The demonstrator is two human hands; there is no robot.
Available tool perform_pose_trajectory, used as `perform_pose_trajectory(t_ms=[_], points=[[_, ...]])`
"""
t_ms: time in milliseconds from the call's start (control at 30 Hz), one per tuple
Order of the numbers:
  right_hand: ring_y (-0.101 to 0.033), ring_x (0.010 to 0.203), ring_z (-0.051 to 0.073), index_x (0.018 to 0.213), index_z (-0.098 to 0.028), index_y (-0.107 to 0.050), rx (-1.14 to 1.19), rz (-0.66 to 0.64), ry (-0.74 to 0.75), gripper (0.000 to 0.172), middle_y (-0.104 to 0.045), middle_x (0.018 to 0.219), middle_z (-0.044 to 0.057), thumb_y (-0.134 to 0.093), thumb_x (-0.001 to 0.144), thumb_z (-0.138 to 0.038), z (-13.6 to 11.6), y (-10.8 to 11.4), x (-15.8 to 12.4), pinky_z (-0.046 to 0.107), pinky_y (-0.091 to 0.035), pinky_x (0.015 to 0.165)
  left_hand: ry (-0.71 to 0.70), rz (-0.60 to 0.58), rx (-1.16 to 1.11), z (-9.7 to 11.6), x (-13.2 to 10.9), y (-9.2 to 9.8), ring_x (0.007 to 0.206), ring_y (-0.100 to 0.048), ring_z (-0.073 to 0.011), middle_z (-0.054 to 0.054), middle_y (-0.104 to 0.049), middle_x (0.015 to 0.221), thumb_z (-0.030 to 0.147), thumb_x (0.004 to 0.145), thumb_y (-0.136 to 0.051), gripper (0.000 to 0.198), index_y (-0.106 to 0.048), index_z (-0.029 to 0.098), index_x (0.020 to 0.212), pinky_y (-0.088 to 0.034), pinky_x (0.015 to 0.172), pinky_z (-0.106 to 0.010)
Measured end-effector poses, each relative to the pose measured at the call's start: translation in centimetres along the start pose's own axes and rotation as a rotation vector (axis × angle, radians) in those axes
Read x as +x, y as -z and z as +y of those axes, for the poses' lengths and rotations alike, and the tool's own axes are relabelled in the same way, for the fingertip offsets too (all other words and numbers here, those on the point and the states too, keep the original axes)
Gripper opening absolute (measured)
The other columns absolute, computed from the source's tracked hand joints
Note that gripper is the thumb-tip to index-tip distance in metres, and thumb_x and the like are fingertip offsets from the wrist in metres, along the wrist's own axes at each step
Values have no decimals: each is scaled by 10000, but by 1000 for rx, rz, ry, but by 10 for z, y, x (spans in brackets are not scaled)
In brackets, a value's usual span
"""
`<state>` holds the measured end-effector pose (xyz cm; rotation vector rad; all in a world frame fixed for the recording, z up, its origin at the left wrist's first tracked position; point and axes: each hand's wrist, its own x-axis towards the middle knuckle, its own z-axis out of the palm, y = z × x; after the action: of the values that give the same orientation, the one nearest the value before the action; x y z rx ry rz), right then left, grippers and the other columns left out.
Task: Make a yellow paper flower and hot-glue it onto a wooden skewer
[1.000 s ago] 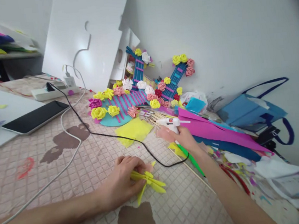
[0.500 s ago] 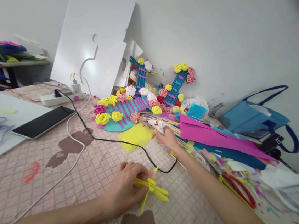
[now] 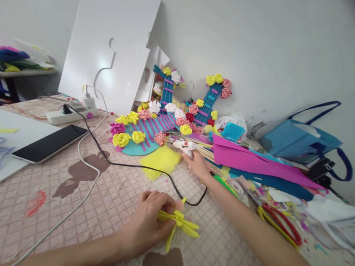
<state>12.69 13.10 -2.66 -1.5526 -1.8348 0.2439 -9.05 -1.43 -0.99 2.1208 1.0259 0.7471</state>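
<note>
My left hand (image 3: 154,218) is closed on a yellow paper flower (image 3: 183,224), whose narrow petals spread out past my thumb near the front of the table. Farther out, my right hand (image 3: 197,164) grips a white glue gun (image 3: 185,146), its nozzle pointing left. The gun is beside a sheet of yellow paper (image 3: 160,162) and over thin wooden sticks (image 3: 206,149). Behind it stands a teal craft piece (image 3: 144,147) with purple strips, decorated with yellow, pink, white and red paper flowers. My right palm and fingertips are partly hidden.
A black cord (image 3: 136,167) and a white cable (image 3: 88,193) cross the quilted tablecloth. At left lie a tablet (image 3: 52,144) and a power strip (image 3: 68,115). To the right are magenta sheet (image 3: 256,162), red-handled scissors (image 3: 284,223), scraps and a blue bag (image 3: 301,139).
My right hand has shifted the glue gun slightly, and its nozzle now lies a little farther left. A green item shows beside my right forearm. My left hand stays with the flower.
</note>
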Motion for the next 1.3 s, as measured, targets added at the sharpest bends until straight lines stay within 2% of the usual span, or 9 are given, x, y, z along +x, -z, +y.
perform_pose_trajectory(t_ms=[133,400,500,567,767,900,1100,1300], points=[[-585,875,236,1062,-130,-563,44,7,29,375,-641,970,116,-520,800,-394,4,4,-2,344,-448,772,-1,4,1,0,1,1,825,-527,-170,9,-598,835,135,702,-555,139,-490,192,811,-331,810,-357],[-561,942,238,1153,-149,-516,78,44,98,423,-605,1043,121,-554,793,-368,10,15,-15,403,-453,832,-14,11,15,-2,0,-1,834,-532,-171,16,-605,849,129,700,-571,161,-505,191,834,-329,816,-355],[-511,1038,247,1172,-151,-495,61,109,121,404,-557,1106,136,-533,814,-335,0,28,-27,444,-412,906,-17,16,27,-4,0,-1,846,-536,-176,13,-612,866,137,705,-579,183,-516,193,868,-333,821,-354],[-492,1071,248,1135,-165,-513,36,166,175,332,-544,1108,128,-517,832,-302,-14,39,-41,447,-413,910,-17,2,31,-5,-1,-1,863,-541,-180,7,-618,886,153,717,-584,208,-527,199,912,-336,832,-355],[-522,1022,225,1024,-223,-571,95,-9,325,189,-578,1015,72,-487,859,-189,-65,63,-106,424,-424,896,-50,-6,43,-6,-1,-1,892,-543,-179,9,-615,901,208,754,-586,208,-534,202,955,-331,847,-351],[-531,953,213,916,-234,-601,117,-144,360,136,-566,948,55,-525,838,-152,-79,66,-141,401,-452,836,-43,-9,45,-5,0,0,879,-548,-177,5,-614,890,194,753,-584,193,-540,197,941,-339,827,-343],[-507,990,225,966,-240,-615,65,-139,402,200,-551,1012,67,-533,824,-126,-76,66,-149,428,-439,857,-51,-7,53,-7,-1,-2,884,-550,-175,10,-608,895,197,760,-591,213,-534,201,965,-331,838,-353],[-495,1015,222,1017,-253,-612,51,-196,554,271,-557,1073,60,-554,805,-95,-71,66,-153,425,-453,853,-48,-5,50,-6,-2,-1,887,-547,-173,4,-609,903,221,780,-591,195,-540,198,967,-335,836,-354]])
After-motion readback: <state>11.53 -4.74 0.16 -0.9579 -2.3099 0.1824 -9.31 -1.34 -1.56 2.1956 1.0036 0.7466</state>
